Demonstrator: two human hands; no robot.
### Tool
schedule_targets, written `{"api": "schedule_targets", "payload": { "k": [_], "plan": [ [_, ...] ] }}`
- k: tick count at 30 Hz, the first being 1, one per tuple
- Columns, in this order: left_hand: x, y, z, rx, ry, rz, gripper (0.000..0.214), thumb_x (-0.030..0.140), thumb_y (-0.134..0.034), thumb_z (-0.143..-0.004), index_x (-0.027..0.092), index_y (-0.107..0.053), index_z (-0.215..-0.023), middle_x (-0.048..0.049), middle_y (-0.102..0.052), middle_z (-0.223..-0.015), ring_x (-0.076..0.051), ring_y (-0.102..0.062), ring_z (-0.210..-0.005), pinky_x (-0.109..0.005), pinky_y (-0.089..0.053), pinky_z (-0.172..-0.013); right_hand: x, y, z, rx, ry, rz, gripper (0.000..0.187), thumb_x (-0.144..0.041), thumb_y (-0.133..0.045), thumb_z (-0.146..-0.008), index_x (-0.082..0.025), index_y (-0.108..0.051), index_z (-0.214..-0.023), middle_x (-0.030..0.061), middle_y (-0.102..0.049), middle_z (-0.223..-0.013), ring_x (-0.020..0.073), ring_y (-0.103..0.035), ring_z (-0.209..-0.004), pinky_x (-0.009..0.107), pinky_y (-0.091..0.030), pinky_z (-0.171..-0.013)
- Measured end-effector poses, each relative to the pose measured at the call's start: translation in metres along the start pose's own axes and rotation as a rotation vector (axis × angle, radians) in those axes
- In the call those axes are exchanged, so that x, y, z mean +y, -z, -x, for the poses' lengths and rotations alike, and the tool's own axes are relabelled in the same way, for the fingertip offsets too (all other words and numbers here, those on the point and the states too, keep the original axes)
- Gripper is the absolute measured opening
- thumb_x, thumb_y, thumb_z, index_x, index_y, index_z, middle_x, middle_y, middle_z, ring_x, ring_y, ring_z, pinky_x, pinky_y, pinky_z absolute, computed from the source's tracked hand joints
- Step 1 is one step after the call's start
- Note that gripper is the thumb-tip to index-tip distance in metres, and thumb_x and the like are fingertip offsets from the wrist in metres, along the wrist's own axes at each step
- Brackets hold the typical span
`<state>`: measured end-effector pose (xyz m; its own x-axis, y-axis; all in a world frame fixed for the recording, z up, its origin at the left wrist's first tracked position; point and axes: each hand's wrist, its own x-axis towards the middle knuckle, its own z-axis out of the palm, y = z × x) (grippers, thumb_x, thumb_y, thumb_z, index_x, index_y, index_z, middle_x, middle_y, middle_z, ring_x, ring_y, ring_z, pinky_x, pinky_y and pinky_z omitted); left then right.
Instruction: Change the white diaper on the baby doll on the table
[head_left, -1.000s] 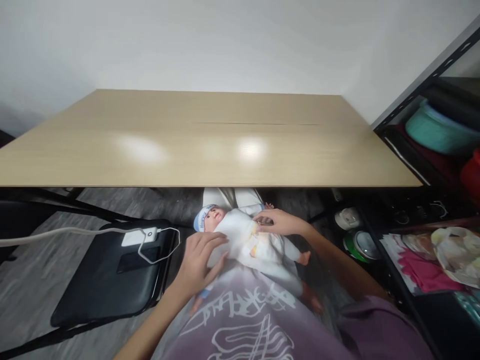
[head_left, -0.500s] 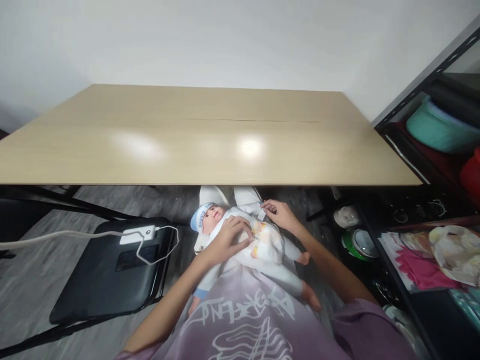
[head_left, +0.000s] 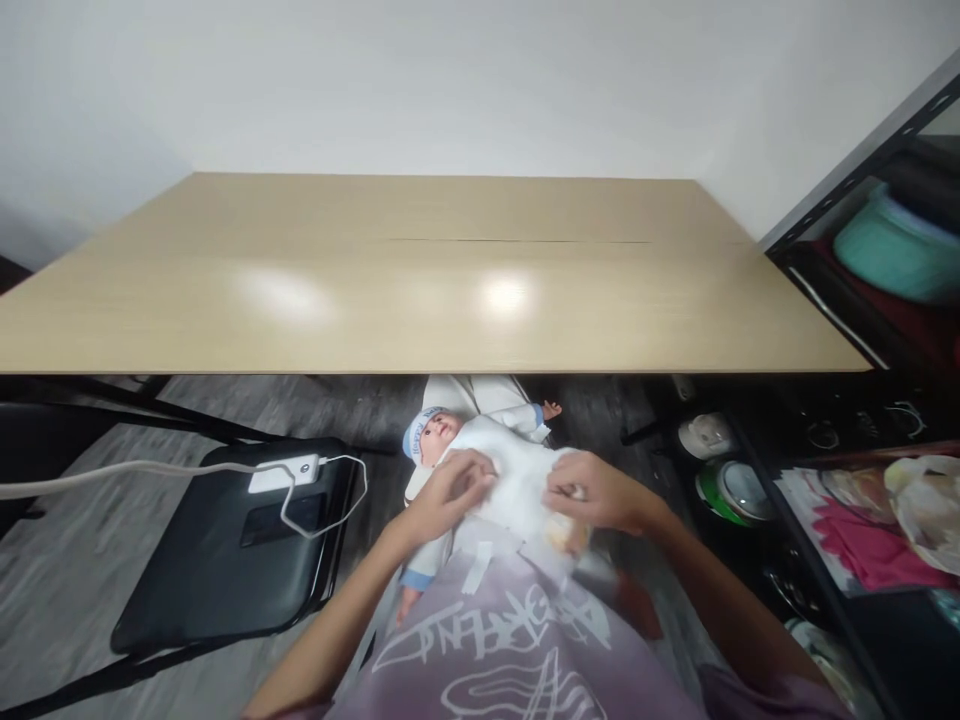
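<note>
A baby doll (head_left: 517, 470) in a white outfit with blue cuffs and a blue-and-white cap (head_left: 421, 432) lies on its back across my lap. My left hand (head_left: 454, 490) rests at the doll's belly, fingers curved and a gap between them and the thumb. On the other side, my right hand (head_left: 600, 492) is closed on the upper edge of the diaper (head_left: 564, 535), whose printed front is folded down toward the doll's legs. That part is smeared by motion. A white diaper tab (head_left: 478, 567) sticks out loose near my shirt.
A wooden table (head_left: 420, 300) stands in front, its edge above the doll's head. To the left is a black folding chair (head_left: 217, 570) with a white power bank (head_left: 283, 474), cable and dark phone (head_left: 281, 520). A shelf on the right holds a teal basin (head_left: 892, 250) and pink cloth (head_left: 874, 545).
My right hand has moved from the doll's far side toward its legs, pulling the diaper front down. My left hand's fingers have curled. A loose tab now shows near my shirt.
</note>
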<state>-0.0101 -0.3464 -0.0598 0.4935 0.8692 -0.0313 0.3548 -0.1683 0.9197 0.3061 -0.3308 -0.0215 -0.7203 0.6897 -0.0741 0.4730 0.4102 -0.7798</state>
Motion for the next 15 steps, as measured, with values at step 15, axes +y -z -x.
{"api": "schedule_targets", "payload": {
  "k": [15],
  "plan": [
    [0.036, -0.098, -0.139, -0.436, -0.251, -0.626, 0.064, 0.046, -0.093, -0.083, 0.016, -0.071, -0.135, -0.0166, -0.084, -0.117, -0.037, -0.080, -0.111, -0.046, -0.055, -0.102, 0.027, -0.064, 0.068, 0.012, -0.572, 0.049, 0.047, -0.055, -0.048, -0.108, -0.031, -0.077, -0.081, 0.0119, -0.085, -0.091, 0.0360, -0.078, -0.084, 0.047, -0.046, -0.071]
  ]
}}
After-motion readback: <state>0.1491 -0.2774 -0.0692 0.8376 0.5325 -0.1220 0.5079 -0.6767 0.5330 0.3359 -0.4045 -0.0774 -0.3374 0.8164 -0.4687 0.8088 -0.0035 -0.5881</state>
